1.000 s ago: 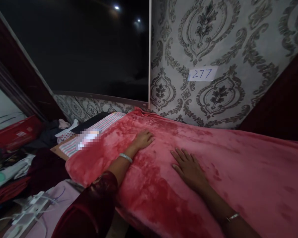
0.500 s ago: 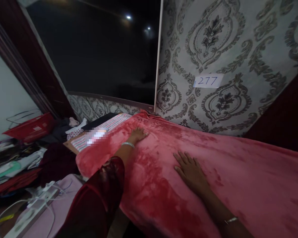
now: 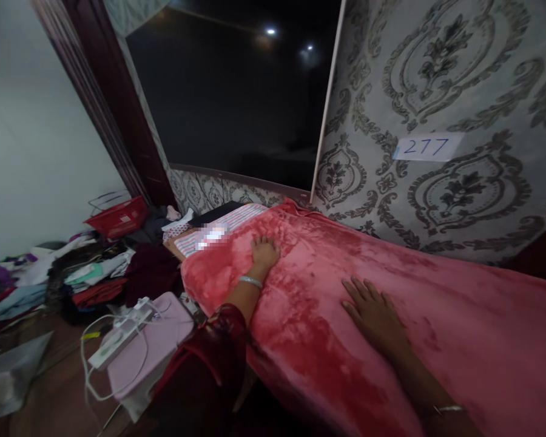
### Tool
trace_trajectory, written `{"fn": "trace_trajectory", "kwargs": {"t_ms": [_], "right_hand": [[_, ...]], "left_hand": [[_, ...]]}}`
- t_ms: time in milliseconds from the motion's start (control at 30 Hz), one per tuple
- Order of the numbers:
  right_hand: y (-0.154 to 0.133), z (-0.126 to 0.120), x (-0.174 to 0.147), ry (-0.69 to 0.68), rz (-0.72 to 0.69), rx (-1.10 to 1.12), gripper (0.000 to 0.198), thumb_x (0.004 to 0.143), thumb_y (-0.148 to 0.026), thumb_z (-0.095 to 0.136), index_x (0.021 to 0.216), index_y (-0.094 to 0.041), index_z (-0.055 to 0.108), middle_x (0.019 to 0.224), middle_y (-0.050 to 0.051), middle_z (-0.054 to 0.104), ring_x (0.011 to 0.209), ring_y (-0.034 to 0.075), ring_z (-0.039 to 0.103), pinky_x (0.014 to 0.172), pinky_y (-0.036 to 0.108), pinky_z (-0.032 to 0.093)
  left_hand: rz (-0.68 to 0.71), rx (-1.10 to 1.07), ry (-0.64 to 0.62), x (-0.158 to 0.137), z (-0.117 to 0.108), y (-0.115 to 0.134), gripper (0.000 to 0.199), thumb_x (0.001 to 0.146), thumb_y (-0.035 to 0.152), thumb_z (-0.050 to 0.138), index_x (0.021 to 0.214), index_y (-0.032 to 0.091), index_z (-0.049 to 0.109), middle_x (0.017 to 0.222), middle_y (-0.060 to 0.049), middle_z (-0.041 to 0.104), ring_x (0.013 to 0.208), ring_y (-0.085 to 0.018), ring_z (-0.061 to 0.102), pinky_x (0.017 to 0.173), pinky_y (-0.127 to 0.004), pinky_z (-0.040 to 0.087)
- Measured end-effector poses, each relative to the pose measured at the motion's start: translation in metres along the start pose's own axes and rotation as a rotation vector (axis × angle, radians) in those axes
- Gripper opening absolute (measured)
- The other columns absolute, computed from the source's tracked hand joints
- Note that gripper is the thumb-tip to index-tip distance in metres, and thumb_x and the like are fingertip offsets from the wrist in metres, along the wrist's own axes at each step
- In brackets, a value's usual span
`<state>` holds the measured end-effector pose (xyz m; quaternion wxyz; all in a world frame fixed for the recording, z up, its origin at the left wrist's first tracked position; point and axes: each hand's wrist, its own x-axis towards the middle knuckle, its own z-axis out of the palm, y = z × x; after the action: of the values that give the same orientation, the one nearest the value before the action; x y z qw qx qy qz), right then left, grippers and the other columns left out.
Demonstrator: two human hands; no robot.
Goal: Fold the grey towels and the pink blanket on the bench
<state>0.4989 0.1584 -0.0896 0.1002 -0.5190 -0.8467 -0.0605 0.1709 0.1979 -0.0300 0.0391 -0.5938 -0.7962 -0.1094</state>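
Observation:
A plush pink-red blanket (image 3: 313,315) lies spread over a long surface along the wall. My left hand (image 3: 264,252) rests on its far left part, fingers apart, a silver bangle at the wrist. Palm down, my right hand (image 3: 375,309) lies flat on the middle of the blanket with its fingers spread. Dark smudgy patches of turned pile show around the left hand. At the blanket's left end, a striped cloth (image 3: 250,213) lies on the same surface, beside a bright blurred patch.
A large dark television (image 3: 236,91) hangs above. A paper marked 277 (image 3: 428,147) is on the patterned wall. To the left are a power strip (image 3: 122,337) on a pink box (image 3: 175,321), piled clothes (image 3: 100,291) and a red basket (image 3: 118,218).
The view has swung left, so everything sits further right in the picture. My left hand has shifted slightly toward the blanket's left end; my right hand stays flat on the blanket.

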Motion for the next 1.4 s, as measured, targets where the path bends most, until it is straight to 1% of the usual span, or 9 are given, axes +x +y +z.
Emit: {"fn": "trace_trajectory", "kwargs": {"t_ms": [167, 333, 567, 700, 800, 933, 1033, 1200, 1400], "right_hand": [[-0.001, -0.001, -0.001, 0.001, -0.001, -0.01, 0.055, 0.104, -0.042, 0.032, 0.156, -0.027, 0.044, 0.163, 0.006, 0.037, 0.15, 0.032, 0.033, 0.117, 0.059, 0.032], [0.0, 0.001, -0.001, 0.045, -0.011, 0.002, 0.055, 0.104, -0.043, 0.033, 0.154, -0.026, 0.047, 0.162, 0.008, 0.038, 0.148, 0.034, 0.035, 0.116, 0.059, 0.033], [0.004, 0.002, -0.006, 0.085, -0.033, 0.02, 0.053, 0.103, -0.041, 0.032, 0.151, -0.025, 0.052, 0.159, 0.008, 0.044, 0.144, 0.033, 0.04, 0.114, 0.058, 0.037], [0.007, 0.002, -0.008, 0.106, -0.045, 0.025, 0.053, 0.104, -0.042, 0.032, 0.149, -0.024, 0.053, 0.156, 0.01, 0.047, 0.142, 0.033, 0.043, 0.112, 0.057, 0.039], [0.009, 0.003, -0.009, 0.128, -0.054, 0.028, 0.052, 0.104, -0.043, 0.034, 0.148, -0.024, 0.053, 0.155, 0.01, 0.048, 0.142, 0.034, 0.043, 0.111, 0.056, 0.041], [0.011, 0.003, -0.008, 0.115, -0.051, 0.016, 0.053, 0.104, -0.045, 0.032, 0.148, -0.024, 0.054, 0.155, 0.01, 0.049, 0.141, 0.033, 0.044, 0.111, 0.055, 0.042], [0.013, 0.003, -0.008, 0.095, -0.046, 0.021, 0.054, 0.104, -0.045, 0.031, 0.149, -0.024, 0.053, 0.155, 0.009, 0.048, 0.142, 0.033, 0.044, 0.112, 0.056, 0.041], [0.018, 0.003, -0.013, 0.031, -0.039, 0.037, 0.055, 0.103, -0.045, 0.033, 0.153, -0.029, 0.048, 0.158, 0.008, 0.045, 0.144, 0.034, 0.041, 0.112, 0.061, 0.039], [0.011, -0.006, -0.036, -0.041, -0.018, 0.049, 0.056, 0.104, -0.045, 0.029, 0.156, -0.028, 0.044, 0.162, 0.008, 0.038, 0.148, 0.033, 0.036, 0.114, 0.06, 0.038]], "left_hand": [[0.014, -0.014, -0.133, -0.021, -0.006, -0.015, 0.065, 0.101, 0.053, 0.031, 0.158, 0.023, 0.038, 0.167, -0.014, 0.031, 0.154, -0.037, 0.023, 0.122, -0.06, 0.018], [0.075, -0.003, -0.204, -0.074, -0.014, -0.059, 0.067, 0.1, 0.058, 0.036, 0.16, 0.028, 0.033, 0.169, -0.01, 0.024, 0.156, -0.036, 0.018, 0.122, -0.06, 0.019], [0.024, -0.074, 0.074, -0.126, -0.007, -0.15, 0.051, 0.099, 0.042, 0.044, 0.144, 0.022, 0.058, 0.156, -0.013, 0.05, 0.148, -0.032, 0.039, 0.123, -0.054, 0.025], [-0.217, -0.555, 0.332, -0.137, 0.003, -0.2, 0.045, 0.094, 0.032, 0.051, 0.135, 0.019, 0.064, 0.161, -0.013, 0.042, 0.153, -0.031, 0.029, 0.126, -0.049, 0.018], [-0.448, -1.022, 0.396, -0.144, 0.016, -0.228, 0.055, 0.087, 0.03, 0.06, 0.141, 0.02, 0.058, 0.165, -0.01, 0.036, 0.155, -0.029, 0.023, 0.126, -0.045, 0.021], [-0.601, -1.259, 0.273, -0.155, 0.037, -0.249, 0.059, 0.08, 0.031, 0.066, 0.138, 0.024, 0.056, 0.138, -0.011, 0.062, 0.133, -0.031, 0.052, 0.109, -0.05, 0.044], [-0.694, -1.436, 0.145, -0.162, 0.052, -0.254, 0.055, 0.072, 0.023, 0.07, 0.126, 0.026, 0.06, 0.11, -0.007, 0.069, 0.104, -0.027, 0.066, 0.093, -0.049, 0.053], [-0.805, -1.669, -0.02, -0.166, 0.063, -0.253, 0.023, 0.074, 0.023, 0.066, 0.095, 0.022, 0.057, 0.082, -0.003, 0.063, 0.073, -0.021, 0.066, 0.075, -0.044, 0.058], [-0.847, -1.813, -0.166, -0.173, 0.064, -0.246, 0.015, 0.082, 0.033, 0.063, 0.087, 0.02, 0.056, 0.083, -0.008, 0.066, 0.071, -0.023, 0.067, 0.07, -0.043, 0.059]]}}
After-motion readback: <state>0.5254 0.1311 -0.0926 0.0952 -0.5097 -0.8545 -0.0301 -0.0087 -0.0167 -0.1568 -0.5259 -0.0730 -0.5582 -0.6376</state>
